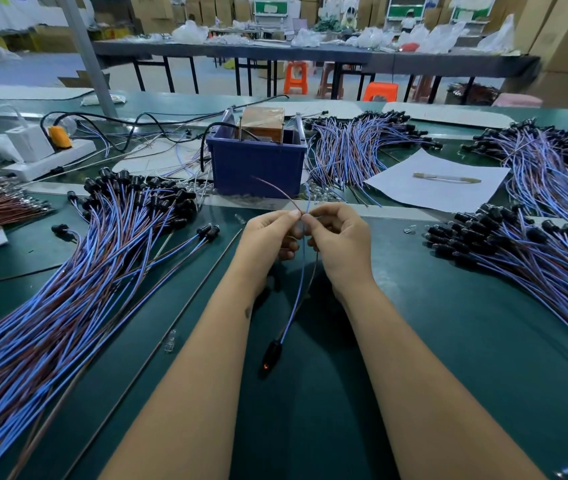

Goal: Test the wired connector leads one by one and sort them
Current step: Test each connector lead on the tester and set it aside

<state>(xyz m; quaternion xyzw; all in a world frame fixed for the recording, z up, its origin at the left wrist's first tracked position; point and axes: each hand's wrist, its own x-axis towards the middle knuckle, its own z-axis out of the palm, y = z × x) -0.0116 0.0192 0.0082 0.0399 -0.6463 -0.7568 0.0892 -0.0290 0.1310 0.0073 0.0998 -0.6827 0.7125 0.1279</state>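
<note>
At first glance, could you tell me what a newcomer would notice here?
Both hands, left hand and right hand, pinch one lead at centre, its black connector dangling toward the person. Big heaps of blue and brown wires fan across the green table, with a blue bin behind the hands.

The table [448,341] has a smooth, matt green mat surface. The leads [67,289] wear glossy blue and brown plastic insulation with black plastic connector ends. The bin [258,164] is matt blue plastic. A white paper sheet [438,185] lies flat and smooth. The power strip [46,157] is glossy white plastic.
</note>
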